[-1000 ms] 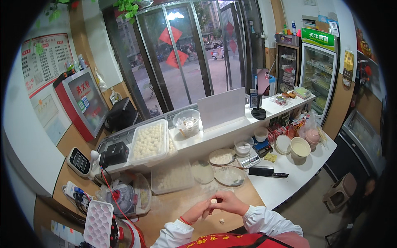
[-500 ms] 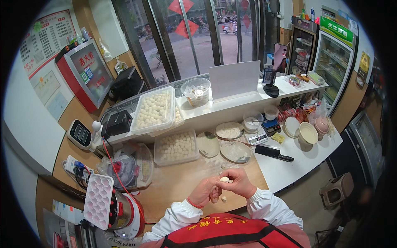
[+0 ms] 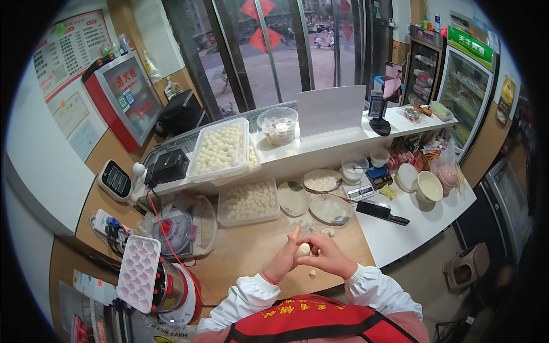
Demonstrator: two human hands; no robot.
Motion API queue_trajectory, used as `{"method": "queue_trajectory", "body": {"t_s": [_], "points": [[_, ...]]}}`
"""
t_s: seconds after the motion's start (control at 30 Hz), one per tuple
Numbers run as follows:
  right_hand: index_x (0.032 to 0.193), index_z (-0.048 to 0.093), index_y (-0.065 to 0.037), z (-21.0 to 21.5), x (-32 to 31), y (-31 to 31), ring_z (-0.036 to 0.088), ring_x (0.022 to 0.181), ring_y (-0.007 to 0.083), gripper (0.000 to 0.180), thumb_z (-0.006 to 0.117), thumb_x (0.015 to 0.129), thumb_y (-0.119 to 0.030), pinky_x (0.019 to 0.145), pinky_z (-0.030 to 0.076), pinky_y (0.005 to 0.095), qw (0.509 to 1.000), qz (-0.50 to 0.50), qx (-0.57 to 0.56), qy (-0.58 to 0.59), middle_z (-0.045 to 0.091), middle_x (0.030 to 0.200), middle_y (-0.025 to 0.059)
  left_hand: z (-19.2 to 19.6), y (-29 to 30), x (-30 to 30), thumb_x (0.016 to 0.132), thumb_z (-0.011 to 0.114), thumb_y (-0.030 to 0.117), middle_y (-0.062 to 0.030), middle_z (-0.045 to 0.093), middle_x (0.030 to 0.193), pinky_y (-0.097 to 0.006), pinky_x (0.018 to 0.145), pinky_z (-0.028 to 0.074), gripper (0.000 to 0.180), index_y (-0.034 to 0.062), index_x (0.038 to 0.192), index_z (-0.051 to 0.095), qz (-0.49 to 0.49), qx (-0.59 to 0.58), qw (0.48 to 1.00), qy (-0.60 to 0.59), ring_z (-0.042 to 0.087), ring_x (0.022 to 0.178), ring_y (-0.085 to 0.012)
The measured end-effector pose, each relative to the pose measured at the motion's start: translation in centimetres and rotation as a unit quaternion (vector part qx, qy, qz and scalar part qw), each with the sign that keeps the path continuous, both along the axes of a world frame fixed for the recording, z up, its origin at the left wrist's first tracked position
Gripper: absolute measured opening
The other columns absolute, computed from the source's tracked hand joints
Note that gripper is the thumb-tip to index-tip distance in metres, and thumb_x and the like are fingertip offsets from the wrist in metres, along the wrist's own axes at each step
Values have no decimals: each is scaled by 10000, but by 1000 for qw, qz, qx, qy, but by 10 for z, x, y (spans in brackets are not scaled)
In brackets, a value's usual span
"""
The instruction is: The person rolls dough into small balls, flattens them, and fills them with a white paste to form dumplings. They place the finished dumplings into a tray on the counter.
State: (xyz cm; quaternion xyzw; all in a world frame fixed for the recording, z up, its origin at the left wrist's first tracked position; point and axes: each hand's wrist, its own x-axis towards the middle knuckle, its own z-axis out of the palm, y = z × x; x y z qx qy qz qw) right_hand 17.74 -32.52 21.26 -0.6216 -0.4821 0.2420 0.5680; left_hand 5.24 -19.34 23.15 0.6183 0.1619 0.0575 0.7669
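Observation:
A small, pale dough piece (image 3: 303, 249) is held between my two hands above the wooden board (image 3: 251, 251). My left hand (image 3: 281, 258) cups it from the left, thumb pointing up and away. From the right, my right hand (image 3: 327, 257) curls its fingers and thumb around the same piece. A smaller dough bit (image 3: 312, 274) lies on the board just below my hands. Beyond my fingers, a few more dough bits (image 3: 328, 232) sit near a floral plate (image 3: 330, 209). The dough's far side is hidden by my fingers.
Plastic tubs of round white dough balls stand ahead: one on the board (image 3: 249, 200), another on the ledge (image 3: 220, 150). A black cleaver (image 3: 374, 210) lies right, near a kitchen scale (image 3: 360, 192) and bowls (image 3: 429, 186). An egg-tray-like holder (image 3: 139, 274) stands at left.
My hands have shifted their hold: the left thumb now points up and the dough piece shows more between the hands. The whole view has moved slightly. More dough bits show near the plate.

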Motion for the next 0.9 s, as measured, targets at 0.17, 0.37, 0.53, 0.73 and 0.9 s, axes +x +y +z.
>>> {"method": "queue_trajectory", "body": {"t_s": [0.17, 0.37, 0.53, 0.73, 0.9], "points": [[1039, 708, -53, 12, -8, 5, 573, 643, 67, 237, 777, 813, -62, 545, 426, 215, 1000, -6, -9, 23, 633, 820, 22, -1, 17, -5, 1062, 338, 523, 8, 503, 747, -238, 641, 390, 619, 1, 1363, 484, -145, 70, 987, 1, 440, 683, -85], [970, 716, -36, 17, -3, 3, 539, 614, 81, 213, 803, 800, -130, 550, 426, 240, 999, 26, 26, 0, 649, 766, 37, -9, 25, -11, 1048, 463, 426, -2, 499, 706, -227, 574, 375, 394, 54, 1034, 591, -174, -66, 982, 27, 416, 594, -91], [912, 703, -30, 15, -11, 0, 542, 629, 70, 167, 794, 800, -114, 554, 423, 236, 1000, 1, 16, 12, 647, 748, 26, -19, 15, -17, 1021, 515, 443, -2, 510, 700, -213, 481, 293, 374, 89, 924, 589, -129, -198, 971, 35, 419, 578, -85], [856, 667, -39, -5, 2, -15, 521, 626, 50, 104, 736, 847, -118, 554, 404, 213, 991, -70, 56, 102, 619, 717, 8, -32, 22, -17, 1016, 508, 398, 1, 509, 695, -226, 503, 330, 357, 87, 856, 581, -129, -234, 958, -104, 418, 570, -85], [959, 659, -51, -14, 24, -24, 467, 617, 47, 177, 515, 968, -153, 553, 383, 212, 958, -129, -31, 254, 556, 733, -25, -27, 39, -19, 1044, 377, 508, -8, 532, 730, -227, 561, 368, 520, 46, 1032, 615, -12, -110, 992, -54, 426, 581, -95]]}}
